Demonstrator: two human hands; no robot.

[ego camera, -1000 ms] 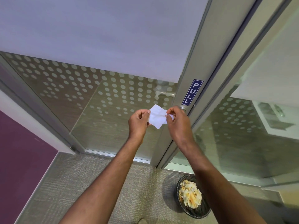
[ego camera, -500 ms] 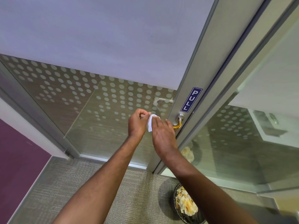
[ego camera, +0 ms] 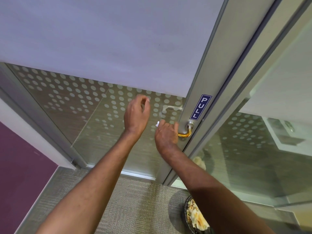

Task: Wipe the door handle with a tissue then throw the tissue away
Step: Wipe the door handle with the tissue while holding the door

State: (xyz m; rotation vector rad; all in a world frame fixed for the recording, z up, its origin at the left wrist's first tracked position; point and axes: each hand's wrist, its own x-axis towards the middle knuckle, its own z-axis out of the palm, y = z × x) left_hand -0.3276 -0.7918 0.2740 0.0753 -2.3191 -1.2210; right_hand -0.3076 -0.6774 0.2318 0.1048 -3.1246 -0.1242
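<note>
A: Where do we find the door handle (ego camera: 186,132), and how does it lie?

B: It sits on the grey metal door frame (ego camera: 199,85), just below the blue sign (ego camera: 200,106). Its round base is fixed to the frame, the neck bends down, and the long bar runs level, pointing left away from the frame across the dotted glass (ego camera: 94,107). It shines gold along the bar.

A: What does the sign say?

B: We read "PULL" in white letters, stacked down the frame, so the word runs along the frame's length.

A: And the right hand (ego camera: 166,135)?

B: It is wrapped around the free end of the handle bar, fingers closed over it. The tissue (ego camera: 157,124) is in that grip; we see only a small white corner poking out at the hand's upper left, left of the handle.

A: Is the tissue between the palm and the bar?

B: We cannot tell. The hand hides most of the tissue and the whole left end of the bar.

A: The left hand (ego camera: 136,114)?

B: It hangs in the air, up and to the left of the handle, well clear of it. Fingers are loosely curled with nothing in them.

A: Anything below the handle?

B: A dark bin (ego camera: 188,215) on the carpet, holding crumpled pale paper (ego camera: 197,218). The right forearm and the picture's bottom edge cut it off.
</note>
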